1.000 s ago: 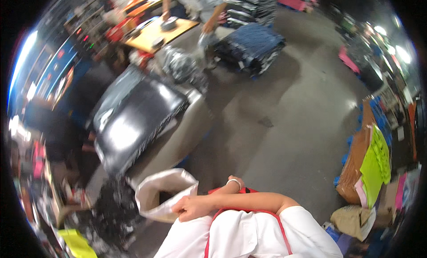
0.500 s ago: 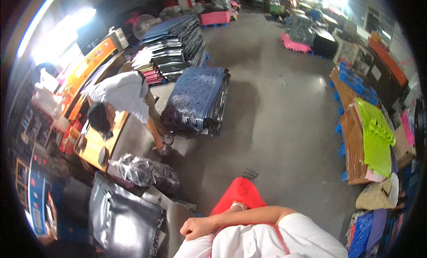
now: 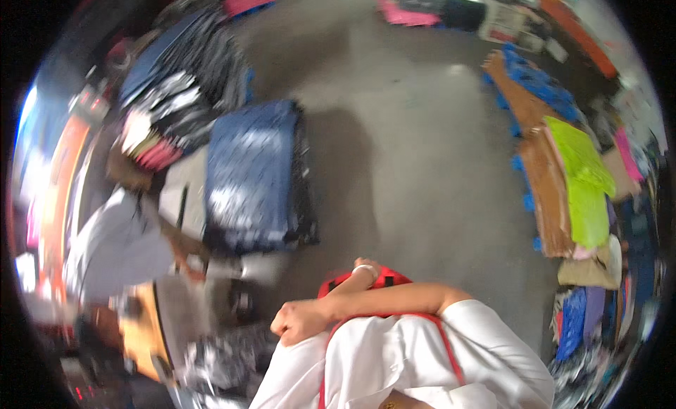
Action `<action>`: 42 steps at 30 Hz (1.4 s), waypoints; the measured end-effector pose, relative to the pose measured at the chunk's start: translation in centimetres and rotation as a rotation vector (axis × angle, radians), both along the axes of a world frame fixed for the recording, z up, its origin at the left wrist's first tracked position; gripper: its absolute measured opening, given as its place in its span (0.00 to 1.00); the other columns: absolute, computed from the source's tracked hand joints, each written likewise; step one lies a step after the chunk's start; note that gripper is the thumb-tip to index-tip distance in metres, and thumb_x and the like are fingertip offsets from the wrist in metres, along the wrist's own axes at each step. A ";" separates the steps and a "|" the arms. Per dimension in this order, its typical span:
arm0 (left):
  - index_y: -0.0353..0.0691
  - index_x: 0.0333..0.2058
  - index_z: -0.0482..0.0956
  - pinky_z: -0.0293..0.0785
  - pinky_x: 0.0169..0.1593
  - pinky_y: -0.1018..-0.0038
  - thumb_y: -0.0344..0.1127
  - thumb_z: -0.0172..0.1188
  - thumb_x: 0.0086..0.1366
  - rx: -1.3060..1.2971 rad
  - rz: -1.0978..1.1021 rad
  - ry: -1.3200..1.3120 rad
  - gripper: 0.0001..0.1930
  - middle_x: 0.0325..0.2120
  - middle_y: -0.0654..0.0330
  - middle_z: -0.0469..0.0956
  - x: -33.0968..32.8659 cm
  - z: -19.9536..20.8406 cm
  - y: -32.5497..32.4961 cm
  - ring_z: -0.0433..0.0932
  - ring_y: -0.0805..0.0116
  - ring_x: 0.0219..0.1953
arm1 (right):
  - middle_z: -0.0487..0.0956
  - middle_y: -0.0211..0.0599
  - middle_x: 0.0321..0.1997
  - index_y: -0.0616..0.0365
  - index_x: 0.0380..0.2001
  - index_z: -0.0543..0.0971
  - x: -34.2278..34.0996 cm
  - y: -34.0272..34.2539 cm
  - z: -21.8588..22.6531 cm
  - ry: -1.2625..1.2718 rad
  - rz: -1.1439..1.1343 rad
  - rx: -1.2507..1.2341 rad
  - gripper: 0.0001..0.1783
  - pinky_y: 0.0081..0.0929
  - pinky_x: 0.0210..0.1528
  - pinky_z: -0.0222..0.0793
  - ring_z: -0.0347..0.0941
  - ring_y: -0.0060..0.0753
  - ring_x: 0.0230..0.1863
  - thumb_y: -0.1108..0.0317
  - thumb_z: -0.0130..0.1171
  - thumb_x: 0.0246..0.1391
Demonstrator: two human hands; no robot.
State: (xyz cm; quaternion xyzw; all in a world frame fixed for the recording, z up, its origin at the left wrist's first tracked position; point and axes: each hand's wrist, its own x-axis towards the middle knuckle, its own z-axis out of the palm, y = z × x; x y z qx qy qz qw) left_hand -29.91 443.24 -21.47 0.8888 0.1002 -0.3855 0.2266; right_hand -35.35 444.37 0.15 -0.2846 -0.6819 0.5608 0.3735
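Observation:
My forearms cross in front of my white shirt (image 3: pixel 384 352) and red apron (image 3: pixel 329 286). My right arm comes from the right side and lies on top. My right hand (image 3: pixel 299 321) is closed in a fist beside my left sleeve, with nothing visible in it. Beneath that forearm my left one passes forward, a white band (image 3: pixel 365 269) round its wrist. My left hand (image 3: pixel 367 263) is over the apron's front, small and blurred, its fingers hard to make out.
A bending person (image 3: pixel 120 247) in a light shirt reaches down at the left, by a wooden table (image 3: pixel 144 324). Near them lies a stack of dark blue sheets (image 3: pixel 250 169). Brown sheets (image 3: pixel 549 190) and lime-green sheets (image 3: pixel 581 183) line the right side. Grey floor (image 3: pixel 422 141) runs between.
My view has tilted down and swung, so the surroundings sit higher or further left and look blurred. My left hand shows further forward over the apron. My right fist stays closed.

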 end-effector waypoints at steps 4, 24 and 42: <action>0.41 0.47 0.79 0.71 0.53 0.60 0.38 0.52 0.63 -0.020 -0.085 -0.050 0.16 0.49 0.54 0.78 8.9 0.7 7.7 0.76 0.55 0.52 | 0.76 0.48 0.22 0.63 0.20 0.74 5.7 9.5 -5.1 0.100 -0.214 0.226 0.14 0.40 0.30 0.64 0.71 0.39 0.24 0.61 0.51 0.45; 0.39 0.45 0.80 0.72 0.51 0.61 0.37 0.52 0.63 0.083 0.541 -0.128 0.15 0.47 0.53 0.79 40.5 2.4 54.0 0.77 0.53 0.50 | 0.70 0.39 0.14 0.66 0.14 0.72 49.6 47.8 -10.6 0.114 -0.210 -0.011 0.21 0.38 0.25 0.60 0.65 0.25 0.21 0.59 0.52 0.50; 0.37 0.43 0.80 0.74 0.49 0.61 0.36 0.52 0.62 -0.034 0.588 -0.166 0.15 0.45 0.52 0.79 77.8 -1.0 88.8 0.78 0.51 0.48 | 0.78 0.46 0.27 0.67 0.25 0.77 85.1 86.5 -6.6 0.225 0.209 0.182 0.21 0.39 0.36 0.67 0.74 0.37 0.31 0.57 0.46 0.57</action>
